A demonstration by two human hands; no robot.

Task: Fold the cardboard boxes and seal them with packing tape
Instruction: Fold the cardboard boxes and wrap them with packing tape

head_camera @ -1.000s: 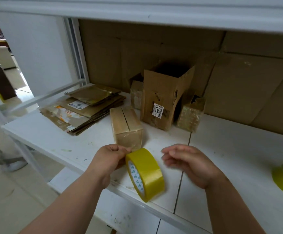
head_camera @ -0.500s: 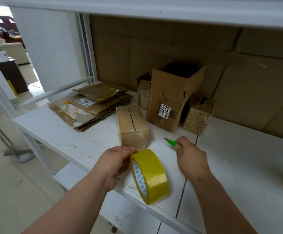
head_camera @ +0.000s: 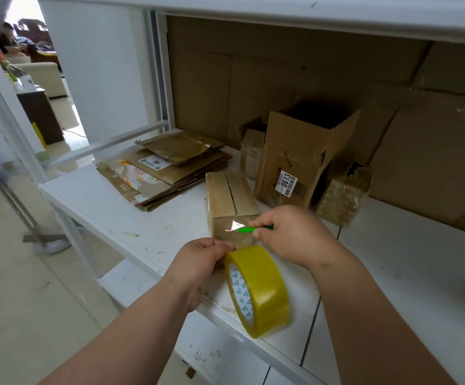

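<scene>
A small folded cardboard box stands on the white shelf, its top flaps closed with a seam down the middle. My left hand grips the upper edge of a yellow tape roll standing on edge just in front of the box. My right hand pinches a thin green tool whose tip is at the box's near face, where a shiny patch of tape catches the light.
A pile of flattened cardboard boxes lies at the left. A tall open carton with a 0613 label stands behind, flanked by small taped packages. Cardboard sheets line the back wall. A white frame bar runs at the left.
My right hand picked up the green tool and brought it left to the near face of the small box. My left hand kept its hold on the tape roll.
</scene>
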